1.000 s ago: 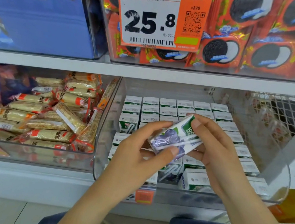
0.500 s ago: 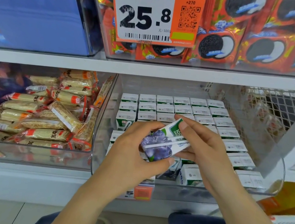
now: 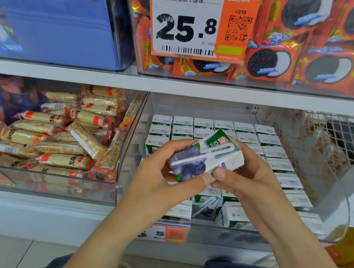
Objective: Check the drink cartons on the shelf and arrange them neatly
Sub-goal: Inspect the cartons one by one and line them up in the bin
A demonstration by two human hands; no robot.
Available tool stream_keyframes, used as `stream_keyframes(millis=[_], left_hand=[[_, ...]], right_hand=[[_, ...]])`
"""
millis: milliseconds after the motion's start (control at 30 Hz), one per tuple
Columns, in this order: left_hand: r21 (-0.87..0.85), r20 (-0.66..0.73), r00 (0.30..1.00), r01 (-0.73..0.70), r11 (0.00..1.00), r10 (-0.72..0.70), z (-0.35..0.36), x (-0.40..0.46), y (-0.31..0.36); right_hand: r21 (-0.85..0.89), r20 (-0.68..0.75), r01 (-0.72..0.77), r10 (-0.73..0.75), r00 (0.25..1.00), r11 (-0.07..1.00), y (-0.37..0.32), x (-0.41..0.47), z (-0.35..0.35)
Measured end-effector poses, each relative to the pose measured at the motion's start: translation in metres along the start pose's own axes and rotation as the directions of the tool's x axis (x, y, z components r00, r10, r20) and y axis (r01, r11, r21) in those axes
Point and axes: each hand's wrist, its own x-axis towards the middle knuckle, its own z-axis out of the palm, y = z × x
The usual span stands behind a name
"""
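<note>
A small rectangular drink carton (image 3: 206, 158) of glossy printed card is held tilted above the clear plastic bin (image 3: 131, 150), its green-and-white top end raised toward the right and its blueberry-printed end lowered toward the left. A thin wrapped straw (image 3: 202, 154) is seen lying slantwise across its upper face. The carton is gripped from the left by the left hand (image 3: 161, 177), whose thumb is pressed against the lower edge and whose fingers are curled over the upper edge. Its right end is pinched by the right hand (image 3: 253, 185), thumb beneath and fingers over the top.

Below and behind the held carton, matching cartons (image 3: 224, 129) are packed upright in close rows inside the bin, their flat white tops forming a grid; nearer the front, several cartons (image 3: 207, 204) are seen lying on their sides.

To the left, a second transparent bin (image 3: 39, 182) is heaped with long bars (image 3: 58, 160) in crinkled clear wrappers with orange ends. On the white shelf board (image 3: 178, 86) above, shiny orange cookie packs (image 3: 270, 60) are stacked behind an orange-and-white price tag (image 3: 196, 20), and a smooth blue box (image 3: 51, 16) is set at the left. A white wire mesh panel (image 3: 329, 141) is seen at the right.
</note>
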Motion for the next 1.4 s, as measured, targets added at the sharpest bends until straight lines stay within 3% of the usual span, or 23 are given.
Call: stream_keyframes(millis=[333,433,700,800,967,1200,1400], left_hand=[[-0.009,0.023,0.999,0.036,0.999,-0.036,-0.001,0.001,0.000],[0.093,0.074,0.996,0.044,0.995,-0.051,-0.003,0.001,-0.002],[0.311,0.078,0.997,-0.049,0.949,0.026,-0.001,0.001,-0.010],[0.332,0.049,0.998,-0.044,0.942,0.029,0.001,0.001,-0.012],[0.312,0.057,0.998,-0.046,0.949,0.029,0.000,0.000,-0.013],[0.170,0.238,0.964,0.082,0.982,-0.122,0.000,0.001,-0.011],[0.104,0.250,0.957,0.127,0.986,-0.149,0.002,0.001,-0.011]], right_hand=[[-0.009,-0.036,0.067,-0.067,0.997,0.998,0.000,-0.001,0.004],[-0.154,-0.067,0.175,-0.187,0.980,0.972,0.001,-0.002,0.005],[-0.570,0.068,0.409,-0.455,0.888,0.713,0.007,-0.008,0.011],[-0.628,0.120,0.462,-0.509,0.852,0.626,0.010,-0.008,0.013],[-0.640,0.101,0.448,-0.509,0.855,0.624,0.010,-0.009,0.014],[-0.689,-0.007,0.378,-0.527,0.850,0.618,0.009,-0.012,0.019],[-0.853,0.038,0.320,-0.563,0.826,0.413,0.012,-0.009,0.024]])
